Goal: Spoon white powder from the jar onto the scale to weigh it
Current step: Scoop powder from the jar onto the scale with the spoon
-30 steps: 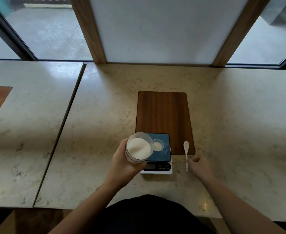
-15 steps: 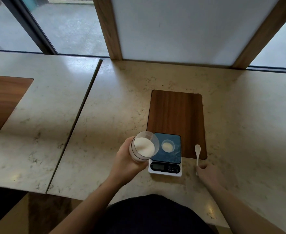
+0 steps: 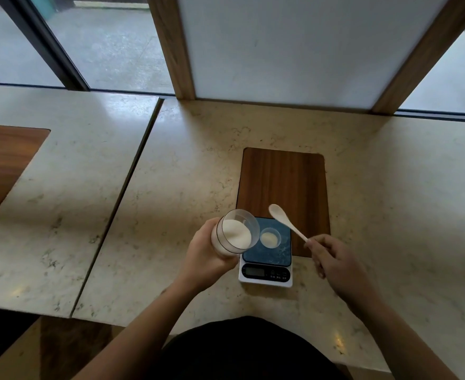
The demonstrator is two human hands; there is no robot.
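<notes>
My left hand grips a clear jar of white powder, tilted with its open mouth toward the right, just left of the scale. The small white scale has a dark blue platform, and a little round cup with some white powder stands on it. My right hand holds a white plastic spoon by the end of its handle. The empty bowl of the spoon points up and left, raised above the scale's far edge.
The scale sits on a pale marble counter, half over a dark wooden inlay. A second counter slab with another wooden inlay lies to the left across a seam. Windows and a white panel close off the back.
My right hand picked the spoon up off the counter beside the scale and lifted it over the scale. The jar stays in my left hand, tilted a bit more.
</notes>
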